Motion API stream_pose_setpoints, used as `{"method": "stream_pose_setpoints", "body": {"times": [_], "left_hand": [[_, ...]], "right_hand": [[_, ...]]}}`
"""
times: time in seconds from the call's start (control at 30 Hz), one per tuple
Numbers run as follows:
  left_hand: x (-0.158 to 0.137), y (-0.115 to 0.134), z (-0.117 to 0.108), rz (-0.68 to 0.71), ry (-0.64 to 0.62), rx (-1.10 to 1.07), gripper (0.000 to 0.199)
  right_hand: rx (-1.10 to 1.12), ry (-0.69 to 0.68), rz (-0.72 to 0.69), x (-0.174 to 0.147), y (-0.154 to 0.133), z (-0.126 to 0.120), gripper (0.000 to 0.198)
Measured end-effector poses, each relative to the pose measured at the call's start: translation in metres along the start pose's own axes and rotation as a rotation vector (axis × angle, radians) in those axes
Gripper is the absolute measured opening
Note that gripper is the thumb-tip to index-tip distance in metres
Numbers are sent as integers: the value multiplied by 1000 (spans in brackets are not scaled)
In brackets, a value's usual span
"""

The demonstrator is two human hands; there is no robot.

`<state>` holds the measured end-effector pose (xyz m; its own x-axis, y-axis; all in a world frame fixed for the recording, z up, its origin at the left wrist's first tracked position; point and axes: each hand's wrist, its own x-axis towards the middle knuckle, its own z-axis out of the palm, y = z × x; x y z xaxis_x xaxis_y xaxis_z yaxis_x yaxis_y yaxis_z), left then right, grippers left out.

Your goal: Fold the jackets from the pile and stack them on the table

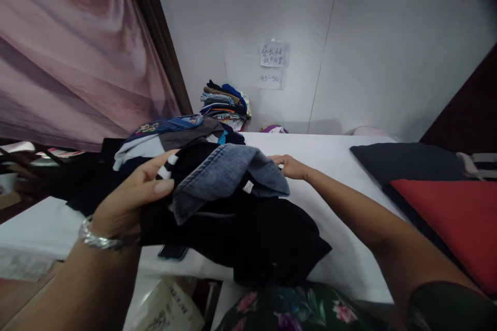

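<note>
A black garment with a blue denim collar (225, 170) is held up over the white table. Its dark body (267, 238) hangs in loose folds toward my front. My left hand (140, 191), with a silver bracelet at the wrist, grips the garment's left side, thumb on top, near a black-and-white striped edge. At the far right end of the collar my right hand (289, 166) has its fingers closed at the cloth's edge; they are partly hidden behind the denim.
A loose heap of clothes (166, 132) lies at the left, behind the garment. Folded clothes form a stack (225, 103) by the wall. Dark and red cloths (446, 207) cover the table's right side. A phone (173, 252) lies near the front edge of the white table (337, 258).
</note>
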<state>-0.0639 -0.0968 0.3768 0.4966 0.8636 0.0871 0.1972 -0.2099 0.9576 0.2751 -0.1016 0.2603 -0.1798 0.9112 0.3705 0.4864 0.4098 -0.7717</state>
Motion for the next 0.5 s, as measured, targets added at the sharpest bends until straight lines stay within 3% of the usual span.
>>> {"method": "stream_pose_setpoints", "body": {"times": [0.13, 0.27, 0.4, 0.5], "left_hand": [[22, 1, -7, 124, -17, 421, 78], [50, 3, 3, 351, -57, 862, 54], [72, 29, 6, 459, 161, 1031, 29], [84, 70, -5, 517, 323, 1075, 36]], "right_hand": [[92, 223, 87, -23, -8, -51, 21], [54, 604, 33, -41, -44, -104, 21], [-62, 900, -16, -58, -110, -143, 23], [-380, 1045, -143, -78, -156, -178, 21]]}}
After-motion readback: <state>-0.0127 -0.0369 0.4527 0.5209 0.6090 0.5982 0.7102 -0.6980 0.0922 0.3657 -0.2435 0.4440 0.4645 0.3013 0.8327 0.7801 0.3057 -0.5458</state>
